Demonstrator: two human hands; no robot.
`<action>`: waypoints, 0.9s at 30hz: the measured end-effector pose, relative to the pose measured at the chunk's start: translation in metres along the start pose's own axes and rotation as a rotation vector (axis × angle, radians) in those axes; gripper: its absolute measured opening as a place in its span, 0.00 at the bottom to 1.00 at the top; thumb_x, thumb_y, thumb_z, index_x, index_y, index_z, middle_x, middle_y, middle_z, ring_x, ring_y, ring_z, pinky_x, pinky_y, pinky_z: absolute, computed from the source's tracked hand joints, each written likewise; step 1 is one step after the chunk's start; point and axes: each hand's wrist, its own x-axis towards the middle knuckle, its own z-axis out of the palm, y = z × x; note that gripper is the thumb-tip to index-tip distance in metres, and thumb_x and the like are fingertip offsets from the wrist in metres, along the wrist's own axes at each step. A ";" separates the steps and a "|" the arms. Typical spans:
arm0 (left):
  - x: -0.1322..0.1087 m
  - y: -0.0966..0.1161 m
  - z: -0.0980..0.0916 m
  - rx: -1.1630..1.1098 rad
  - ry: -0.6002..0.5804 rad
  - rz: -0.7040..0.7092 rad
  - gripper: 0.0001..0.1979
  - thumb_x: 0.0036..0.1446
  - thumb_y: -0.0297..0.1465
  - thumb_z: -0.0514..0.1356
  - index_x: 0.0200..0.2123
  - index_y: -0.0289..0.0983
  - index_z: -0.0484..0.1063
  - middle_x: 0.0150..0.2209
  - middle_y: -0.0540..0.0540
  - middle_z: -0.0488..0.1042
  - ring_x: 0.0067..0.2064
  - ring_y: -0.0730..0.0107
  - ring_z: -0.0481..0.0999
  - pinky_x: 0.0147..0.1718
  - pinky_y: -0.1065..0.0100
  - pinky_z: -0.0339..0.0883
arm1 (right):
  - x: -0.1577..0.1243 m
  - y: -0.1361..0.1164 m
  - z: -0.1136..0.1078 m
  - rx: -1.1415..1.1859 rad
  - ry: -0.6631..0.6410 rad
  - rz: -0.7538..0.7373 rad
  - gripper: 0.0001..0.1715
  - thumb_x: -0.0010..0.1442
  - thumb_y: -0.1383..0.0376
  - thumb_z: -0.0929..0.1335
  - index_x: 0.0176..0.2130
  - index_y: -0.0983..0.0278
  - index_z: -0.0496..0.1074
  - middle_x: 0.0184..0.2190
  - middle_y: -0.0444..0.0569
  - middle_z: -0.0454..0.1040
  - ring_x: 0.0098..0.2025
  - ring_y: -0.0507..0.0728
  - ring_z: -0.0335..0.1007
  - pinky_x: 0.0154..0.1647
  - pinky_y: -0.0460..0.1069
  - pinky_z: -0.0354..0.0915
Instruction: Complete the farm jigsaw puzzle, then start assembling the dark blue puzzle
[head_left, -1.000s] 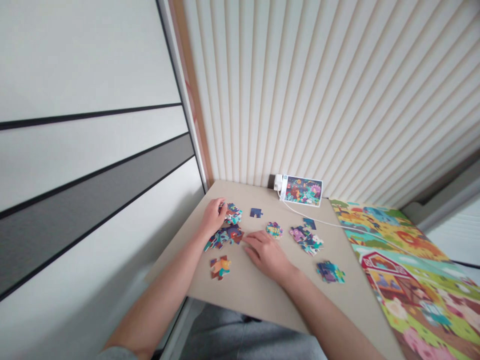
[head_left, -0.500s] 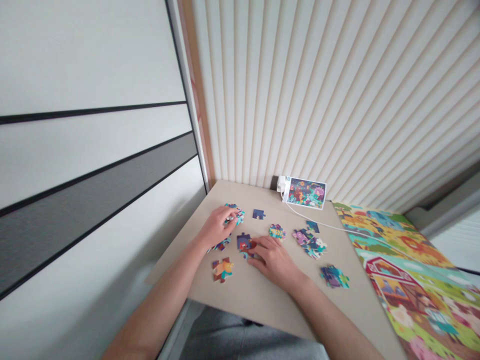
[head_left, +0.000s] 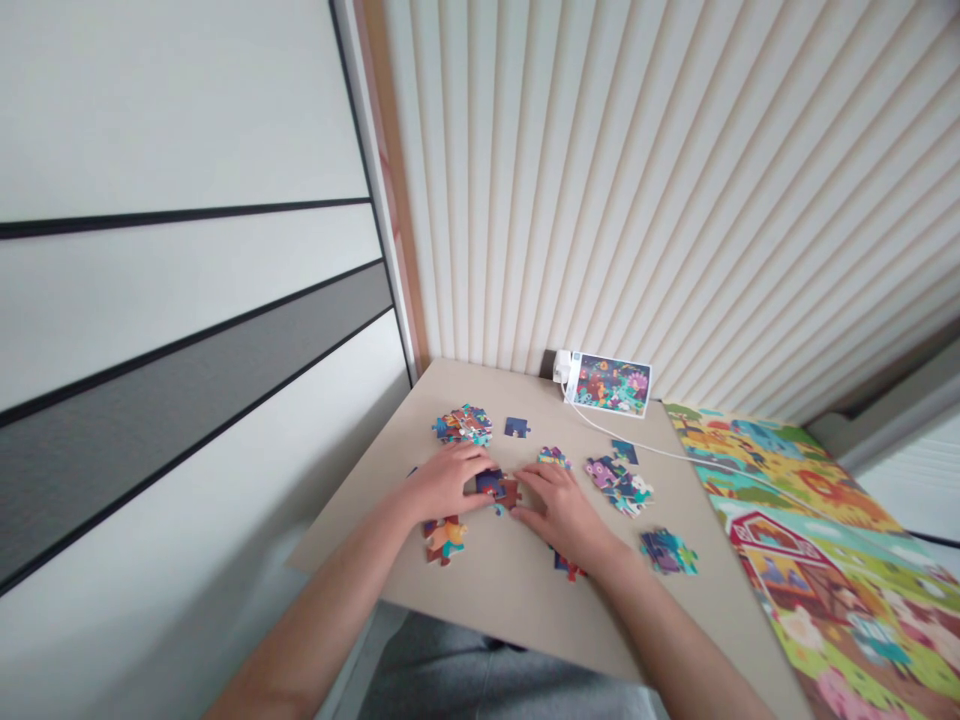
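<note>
In the middle of the table a dark blue puzzle piece (head_left: 489,483) lies between my hands. The fingers and thumb of my left hand (head_left: 444,484) close around its left side. My right hand (head_left: 556,505) pinches a brown puzzle piece (head_left: 511,492) against the blue one's right edge; whether the two interlock I cannot tell. Left of them lie orange-and-brown puzzle pieces (head_left: 445,540), partly covered by my left hand. A dark piece with red (head_left: 568,566) peeks out beneath my right wrist. Beyond my left hand sits a heap of mixed puzzle pieces (head_left: 463,424).
A single blue piece (head_left: 517,428) lies farther back. More pieces form clusters on the right (head_left: 621,484) and front right (head_left: 669,552). A picture card (head_left: 611,384) leans by a white charger (head_left: 562,366), whose cable crosses rightward over a colourful mat (head_left: 832,580).
My left hand has come from the heap toward me and right, onto the blue piece. A brown piece now shows at my right fingertips, and a red-marked piece appears under that wrist.
</note>
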 end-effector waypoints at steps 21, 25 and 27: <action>0.002 0.001 0.013 -0.024 0.151 0.063 0.27 0.65 0.33 0.60 0.66 0.43 0.61 0.62 0.42 0.69 0.64 0.59 0.67 0.65 0.56 0.63 | 0.007 0.010 -0.015 0.415 0.138 0.196 0.27 0.59 0.72 0.65 0.56 0.58 0.72 0.51 0.51 0.72 0.39 0.52 0.73 0.42 0.49 0.72; 0.002 0.002 0.012 -0.059 0.144 0.074 0.29 0.65 0.33 0.60 0.67 0.44 0.60 0.63 0.42 0.68 0.64 0.59 0.67 0.65 0.55 0.62 | 0.008 0.018 -0.020 0.466 0.215 0.303 0.26 0.59 0.68 0.67 0.57 0.62 0.72 0.48 0.52 0.76 0.36 0.53 0.73 0.39 0.50 0.71; 0.001 0.002 0.011 -0.077 0.154 0.067 0.29 0.66 0.33 0.60 0.68 0.45 0.58 0.63 0.42 0.67 0.65 0.60 0.66 0.65 0.55 0.61 | 0.008 0.019 -0.022 0.505 0.233 0.343 0.24 0.59 0.66 0.68 0.55 0.63 0.73 0.45 0.52 0.78 0.37 0.54 0.73 0.40 0.51 0.71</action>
